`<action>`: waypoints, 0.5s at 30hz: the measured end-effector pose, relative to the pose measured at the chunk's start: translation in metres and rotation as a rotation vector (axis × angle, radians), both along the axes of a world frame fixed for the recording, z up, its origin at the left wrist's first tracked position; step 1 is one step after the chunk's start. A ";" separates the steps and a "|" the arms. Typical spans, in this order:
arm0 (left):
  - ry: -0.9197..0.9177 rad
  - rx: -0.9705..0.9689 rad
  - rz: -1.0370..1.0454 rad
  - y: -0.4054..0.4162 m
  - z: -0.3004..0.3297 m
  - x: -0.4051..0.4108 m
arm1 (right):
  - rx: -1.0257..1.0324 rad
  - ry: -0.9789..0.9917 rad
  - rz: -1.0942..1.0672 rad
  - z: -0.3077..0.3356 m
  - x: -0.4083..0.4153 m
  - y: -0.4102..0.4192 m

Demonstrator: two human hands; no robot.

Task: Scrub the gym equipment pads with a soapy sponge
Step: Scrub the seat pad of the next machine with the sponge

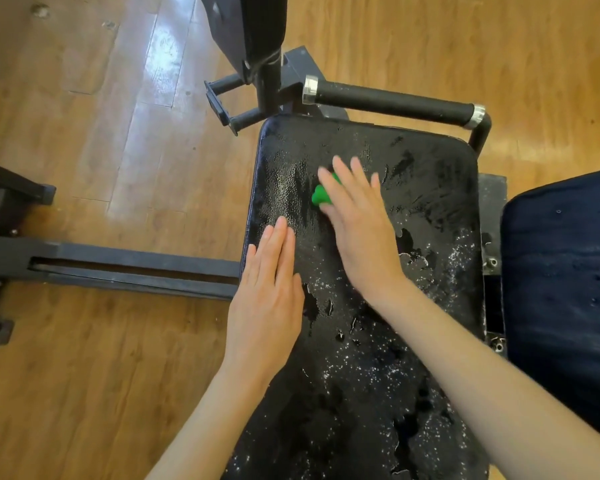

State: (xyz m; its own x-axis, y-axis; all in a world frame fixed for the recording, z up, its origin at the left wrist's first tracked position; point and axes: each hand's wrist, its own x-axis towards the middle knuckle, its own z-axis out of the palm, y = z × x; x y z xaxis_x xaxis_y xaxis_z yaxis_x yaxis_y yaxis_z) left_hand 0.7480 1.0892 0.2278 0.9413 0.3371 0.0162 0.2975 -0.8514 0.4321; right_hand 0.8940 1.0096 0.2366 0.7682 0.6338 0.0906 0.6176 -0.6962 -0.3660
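The right hand [357,223] presses a green sponge [321,195] flat near the pad's [430,188] far left corner, fingers straight over it, not pinching. The left hand [269,289] lies flat, fingers together, on the pad's left edge. The sponge looks soft, light and probably slippery; a flat palm on top suits it. The pad is wet and sudsy.

Head view. Black seat pad [430,209] wet, with white suds specks over its right and near areas. Right hand [357,223] flat on a green sponge [321,195], fingers straight, pressing it onto the pad toward the far left corner. Left hand [269,289] lies flat, fingers together, along the pad's left edge. Padded handle bar [392,102] beyond the far edge. Wooden floor [101,116] around.
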 end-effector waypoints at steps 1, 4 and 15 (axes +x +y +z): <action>-0.002 -0.001 0.002 0.000 0.000 0.000 | 0.018 -0.006 -0.040 -0.001 0.014 0.013; -0.008 0.005 -0.001 0.000 -0.001 0.001 | 0.064 0.030 -0.085 0.001 0.010 0.018; 0.001 -0.003 -0.007 -0.001 0.003 0.004 | 0.058 -0.034 -0.068 -0.001 0.004 0.012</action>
State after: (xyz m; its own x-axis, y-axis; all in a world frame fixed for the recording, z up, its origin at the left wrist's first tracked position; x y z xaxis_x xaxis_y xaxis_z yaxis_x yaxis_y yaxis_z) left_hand 0.7523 1.0885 0.2306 0.9438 0.3302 0.0142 0.2917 -0.8524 0.4339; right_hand 0.8983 1.0211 0.2354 0.8052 0.5731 0.1522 0.5821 -0.7152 -0.3869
